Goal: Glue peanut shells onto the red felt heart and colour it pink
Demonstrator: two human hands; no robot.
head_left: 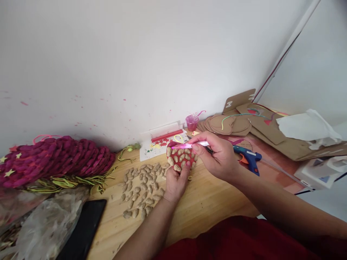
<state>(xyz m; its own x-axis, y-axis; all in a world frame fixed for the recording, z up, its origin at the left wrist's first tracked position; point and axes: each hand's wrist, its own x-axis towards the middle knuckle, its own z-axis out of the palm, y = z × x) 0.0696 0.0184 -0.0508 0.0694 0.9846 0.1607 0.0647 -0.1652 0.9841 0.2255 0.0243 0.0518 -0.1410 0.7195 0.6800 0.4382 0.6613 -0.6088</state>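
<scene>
My left hand point(177, 179) grips the lower edge of a red heart-like piece point(182, 167) covered with whole peanuts, held up above the table. A yellow loop of cord point(178, 138) sticks up from its top. In my right hand point(217, 157) is a paintbrush point(187, 146) with a white handle and a pink-stained front end. Its tip touches the upper left of the piece, where some magenta shows. Loose peanuts point(143, 184) lie spread on the wooden table to the left of my left hand.
Magenta peanut-covered pieces point(67, 157) are stacked at left, beside a plastic bag point(43, 227) and a black flat object point(86, 224). A cup of magenta paint point(192, 122) stands by the wall. Cardboard cutouts point(222, 124) and a blue glue gun point(249, 159) lie at right.
</scene>
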